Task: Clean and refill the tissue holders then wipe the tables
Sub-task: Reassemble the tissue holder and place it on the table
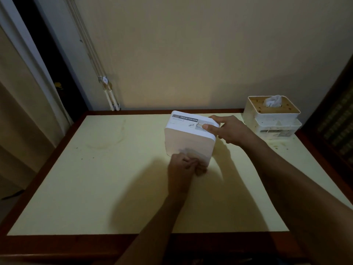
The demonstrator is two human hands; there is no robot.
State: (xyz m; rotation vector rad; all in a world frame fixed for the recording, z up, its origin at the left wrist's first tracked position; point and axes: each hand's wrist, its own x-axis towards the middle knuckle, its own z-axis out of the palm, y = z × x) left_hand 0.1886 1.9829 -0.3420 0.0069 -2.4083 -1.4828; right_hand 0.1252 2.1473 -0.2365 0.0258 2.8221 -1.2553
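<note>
My right hand (232, 131) grips the tipped tissue holder (189, 136) mid-table while my left hand (183, 169) pinches a blurred tissue against it; the speckled second holder (273, 119) far right and stained table (95, 169) remain uncleaned.

Second tissue holder (273, 119) at far-right corner

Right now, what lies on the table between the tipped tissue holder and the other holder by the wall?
In the head view, only the right hand, gripping the tipped tissue holder; beyond it, bare table reaches the second holder.
</note>
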